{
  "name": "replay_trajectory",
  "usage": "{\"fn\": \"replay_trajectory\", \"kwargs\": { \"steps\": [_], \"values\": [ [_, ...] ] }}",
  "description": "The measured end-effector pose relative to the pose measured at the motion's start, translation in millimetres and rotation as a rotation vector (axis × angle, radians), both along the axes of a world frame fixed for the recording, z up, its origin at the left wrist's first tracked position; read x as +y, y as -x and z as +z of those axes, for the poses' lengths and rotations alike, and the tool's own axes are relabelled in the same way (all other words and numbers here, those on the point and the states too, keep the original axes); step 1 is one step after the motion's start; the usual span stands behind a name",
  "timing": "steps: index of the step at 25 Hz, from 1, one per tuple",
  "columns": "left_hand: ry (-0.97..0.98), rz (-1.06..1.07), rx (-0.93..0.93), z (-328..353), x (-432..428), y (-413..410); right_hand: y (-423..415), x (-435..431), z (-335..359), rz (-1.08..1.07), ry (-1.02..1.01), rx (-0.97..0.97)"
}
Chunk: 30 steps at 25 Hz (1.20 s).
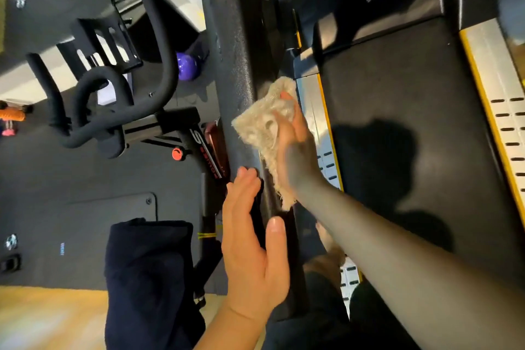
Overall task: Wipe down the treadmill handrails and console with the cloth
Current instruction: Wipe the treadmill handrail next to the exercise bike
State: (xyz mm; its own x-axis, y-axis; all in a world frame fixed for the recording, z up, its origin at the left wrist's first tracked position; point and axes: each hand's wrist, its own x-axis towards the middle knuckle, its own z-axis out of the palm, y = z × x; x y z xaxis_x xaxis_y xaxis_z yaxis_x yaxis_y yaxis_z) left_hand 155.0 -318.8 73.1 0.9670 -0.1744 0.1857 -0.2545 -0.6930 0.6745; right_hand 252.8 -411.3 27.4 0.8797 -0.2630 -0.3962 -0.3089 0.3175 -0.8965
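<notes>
Treadmill belt: wide black band filling the 3 o'clock side of the view; a shadow lies across it.
Exercise bike: black, at 9 o'clock, its curved handlebars toward 10 o'clock and a red knob on its frame.
Handrail: dark, textured bar running from 12 o'clock down to 6 o'clock through the middle, between the bike and the belt.
Side strip: silver with a yellow edge and dark slots, at 3 o'clock past the belt; a matching strip lies just beside the handrail.
Navy fabric: folded and hanging at 7 o'clock, beside the bike's lower frame.
Right hand: near the centre, reaching in from 5 o'clock, blurred; its fingers curl into the cloth and hold it against the belt-side face of the handrail.
Left hand: at 6 o'clock, resting on the handrail; fingers straight and close together along the bike side, thumb spread apart on top of the bar, gripping nothing.
Cloth: beige and shaggy, bunched under the right hand, touching the handrail just at 12 o'clock of the left hand's fingertips; a frayed end trails down toward 6 o'clock.
Ball: purple, on the floor at 11 o'clock, just beside the handrail.
</notes>
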Motion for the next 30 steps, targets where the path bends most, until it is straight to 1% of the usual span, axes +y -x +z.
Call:
{"fn": "replay_trajectory", "kwargs": {
  "steps": [1, 2, 3, 4, 5, 6, 7, 9, 10, 12, 14, 15, 16, 17, 18, 19, 20, 21, 22, 24, 25, 26, 28, 29, 30],
  "values": [
    [0.015, -0.010, -0.005, 0, 0, 0, -9, -1, -11, 0.004, -0.044, 0.040],
    [0.028, -0.023, -0.009, -1, 2, 0, -6, -4, -16, 0.050, -0.109, 0.124],
    [0.041, -0.037, -0.014, -2, 4, 1, 5, 0, -23, 0.069, -0.186, 0.188],
    [0.057, -0.054, -0.022, -4, 6, 2, 21, 4, -24, 0.055, -0.205, 0.217],
    [0.076, -0.067, -0.028, -5, 8, 1, 35, 8, -21, 0.035, -0.157, 0.200],
    [0.098, -0.064, -0.019, -6, 8, 0, 44, 13, -13, 0.000, -0.046, 0.151],
    [0.125, -0.046, 0.006, -6, 7, -2, 50, 18, -7, -0.037, 0.015, 0.076],
    [0.179, -0.010, 0.051, -4, 6, -4, 44, 18, 13, -0.086, 0.086, -0.072],
    [0.197, -0.015, 0.044, -2, 6, -3, 35, 15, 10, -0.080, 0.093, -0.062],
    [0.197, -0.051, 0.001, -2, 6, -3, 6, 8, 2, -0.066, 0.030, 0.049],
    [0.168, -0.070, -0.010, -4, 5, -3, -7, -1, -15, -0.029, -0.128, 0.201],
    [0.162, -0.073, -0.009, -6, 6, -3, 4, -2, -19, -0.011, -0.208, 0.271],
    [0.165, -0.079, -0.008, -7, 8, -3, 27, -1, -22, -0.010, -0.279, 0.279],
    [0.169, -0.082, -0.001, -9, 9, -2, 48, 6, -18, -0.011, -0.306, 0.273],
    [0.170, -0.083, -0.001, -9, 10, -2, 61, 14, -8, 0.004, -0.218, 0.280],
    [0.169, -0.079, 0.000, -9, 11, -2, 66, 18, 3, -0.017, -0.137, 0.229],
    [0.162, -0.070, 0.004, -9, 11, -2, 54, 15, 9, -0.076, -0.069, 0.133],
    [0.148, -0.067, 0.009, -9, 11, -4, 37, 9, 18, -0.103, 0.018, 0.074],
    [0.117, -0.074, 0.009, -10, 10, -6, 16, 7, 18, -0.093, 0.024, 0.043],
    [0.020, -0.103, 0.021, -9, 8, -8, -22, -1, 4, -0.129, -0.123, 0.102],
    [-0.036, -0.130, 0.046, -8, 9, -8, -25, -2, -7, -0.133, -0.196, 0.220],
    [-0.098, -0.184, 0.062, -7, 11, -8, -17, -1, -15, -0.101, -0.261, 0.295],
    [-0.279, -0.327, 0.033, -4, 18, -13, 24, 5, -20, -0.011, -0.302, 0.373],
    [-0.366, -0.374, 0.016, -4, 21, -18, 42, 7, -14, 0.025, -0.308, 0.344],
    [-0.417, -0.399, 0.007, -4, 22, -24, 51, 8, -11, 0.066, -0.223, 0.296]
  ]
}}
